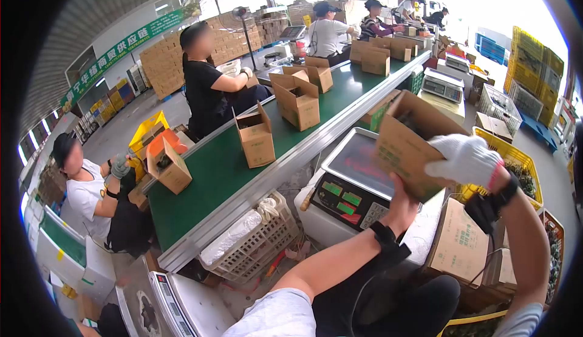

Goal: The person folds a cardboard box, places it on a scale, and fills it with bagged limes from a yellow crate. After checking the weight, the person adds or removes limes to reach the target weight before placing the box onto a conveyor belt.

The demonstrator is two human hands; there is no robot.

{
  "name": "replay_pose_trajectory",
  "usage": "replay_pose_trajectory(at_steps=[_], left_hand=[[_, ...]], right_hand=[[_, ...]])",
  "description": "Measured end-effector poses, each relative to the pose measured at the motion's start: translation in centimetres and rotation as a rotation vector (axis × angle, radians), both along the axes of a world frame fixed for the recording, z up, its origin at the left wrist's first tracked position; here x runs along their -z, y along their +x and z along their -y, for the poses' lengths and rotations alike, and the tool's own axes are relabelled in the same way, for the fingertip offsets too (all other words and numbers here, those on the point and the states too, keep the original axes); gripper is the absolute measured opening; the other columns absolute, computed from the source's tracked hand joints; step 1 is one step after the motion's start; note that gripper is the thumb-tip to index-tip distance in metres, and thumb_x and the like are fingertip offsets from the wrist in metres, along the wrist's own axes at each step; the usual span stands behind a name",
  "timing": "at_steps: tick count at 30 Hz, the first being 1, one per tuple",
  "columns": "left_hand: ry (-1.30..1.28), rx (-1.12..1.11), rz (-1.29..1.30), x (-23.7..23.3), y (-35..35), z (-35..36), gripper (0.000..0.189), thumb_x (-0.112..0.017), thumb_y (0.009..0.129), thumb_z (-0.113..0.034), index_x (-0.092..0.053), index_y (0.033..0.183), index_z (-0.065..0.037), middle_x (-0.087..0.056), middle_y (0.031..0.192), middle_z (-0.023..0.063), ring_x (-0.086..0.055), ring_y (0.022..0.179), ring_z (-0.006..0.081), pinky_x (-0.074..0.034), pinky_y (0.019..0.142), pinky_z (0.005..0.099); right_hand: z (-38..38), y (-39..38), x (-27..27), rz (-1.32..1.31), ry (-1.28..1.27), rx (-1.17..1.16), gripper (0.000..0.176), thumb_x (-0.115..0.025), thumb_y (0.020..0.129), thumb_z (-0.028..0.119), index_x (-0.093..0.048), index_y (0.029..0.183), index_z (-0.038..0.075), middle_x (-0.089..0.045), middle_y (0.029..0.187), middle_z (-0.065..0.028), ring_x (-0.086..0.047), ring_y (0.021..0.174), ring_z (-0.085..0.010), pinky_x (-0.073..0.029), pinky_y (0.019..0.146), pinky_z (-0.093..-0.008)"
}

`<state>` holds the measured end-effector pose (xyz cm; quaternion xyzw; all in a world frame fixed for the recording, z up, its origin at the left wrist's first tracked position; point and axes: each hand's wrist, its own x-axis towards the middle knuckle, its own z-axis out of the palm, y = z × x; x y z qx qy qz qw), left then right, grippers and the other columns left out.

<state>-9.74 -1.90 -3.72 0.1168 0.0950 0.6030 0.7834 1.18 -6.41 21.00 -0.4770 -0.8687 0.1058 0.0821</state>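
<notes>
Nearest the camera, a pale grey sleeve [273, 314] along the lower edge, with a dark-clad knee [432, 297] to its right. Reaching out beyond the sleeve, the bare left hand [403, 209], a black band [388, 243] at its wrist, holding an open carton [405, 154] by its lower part. At the same carton's right side, the right hand [463, 161] in a white glove, fingers bent against the cardboard, also holding it. Between both hands, the carton itself, tilted, with dark contents partly visible inside. Just behind and left of it, a scale [355, 161] with lit green displays; too hidden to tell whether touching the carton. To the right, below the gloved hand, a closed carton [460, 240] with green print, and near it a yellow crate [499, 147] of dark contents. Past the scale, a green conveyor [212, 186] bearing a row of open cartons [258, 139]; beneath its near side, a whitish crate [267, 230]. Across the conveyor, a person in a black top [207, 85]; farther left, another in a white top [88, 194], wearing gloves.
</notes>
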Motion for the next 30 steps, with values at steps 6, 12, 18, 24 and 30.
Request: replay_pose_trajectory(at_steps=[6,12,18,24,30], left_hand=[[-0.376,-0.087,-0.018,2.5,-3.4,-4.8,0.06,-0.047,0.104,-0.056,-0.047,0.145,-0.012,-0.051,0.145,0.0029,-0.046,0.135,0.0218,-0.034,0.118,0.0402],[-0.287,0.358,-0.176,-3.8,-6.1,2.9,0.095,-0.06,0.1,-0.049,-0.007,0.159,0.004,-0.023,0.158,0.0298,-0.041,0.141,0.0345,-0.035,0.119,0.0411],[0.546,-0.224,-0.917,-7.9,-8.5,3.9,0.03,-0.053,0.107,-0.032,-0.061,0.12,-0.006,-0.067,0.108,0.0072,-0.065,0.085,0.0119,-0.052,0.069,0.0248],[1.013,-1.041,-1.812,-10.2,-10.6,-3.4,0.049,-0.064,0.099,-0.041,-0.061,0.135,-0.007,-0.05,0.128,0.0145,-0.047,0.117,0.0309,-0.04,0.103,0.0413],[1.058,-0.984,-1.753,-11.7,-11.7,-4.3,0.041,-0.06,0.101,-0.043,-0.069,0.122,-0.008,-0.053,0.12,0.0117,-0.046,0.113,0.0299,-0.037,0.102,0.0416]], right_hand=[[-8.7,-4.9,3.6,0.19,-0.026,-0.032,0.057,-0.067,0.083,0.045,-0.067,0.133,0.019,-0.071,0.12,-0.0167,-0.067,0.109,-0.0371,-0.053,0.095,-0.0426],[-10.8,-6.1,4.3,0.338,-0.108,0.025,0.065,-0.067,0.083,0.056,-0.064,0.138,0.021,-0.073,0.118,-0.0112,-0.07,0.104,-0.0305,-0.054,0.091,-0.0382],[-10.3,-5.1,8.0,0.244,0.192,-0.084,0.046,-0.07,0.086,0.039,-0.069,0.125,0.015,-0.073,0.105,-0.0149,-0.071,0.1,-0.0345,-0.058,0.082,-0.0408],[-8.3,-2.5,7.6,-0.126,0.689,-0.129,0.039,-0.068,0.088,0.035,-0.069,0.119,0.01,-0.071,0.108,-0.0157,-0.069,0.1,-0.0359,-0.056,0.089,-0.0415],[3.0,11.2,7.2,-0.473,0.507,0.118,0.032,-0.071,0.095,0.021,-0.067,0.123,0.006,-0.072,0.111,-0.0095,-0.068,0.099,-0.0166,-0.054,0.09,-0.0295]])
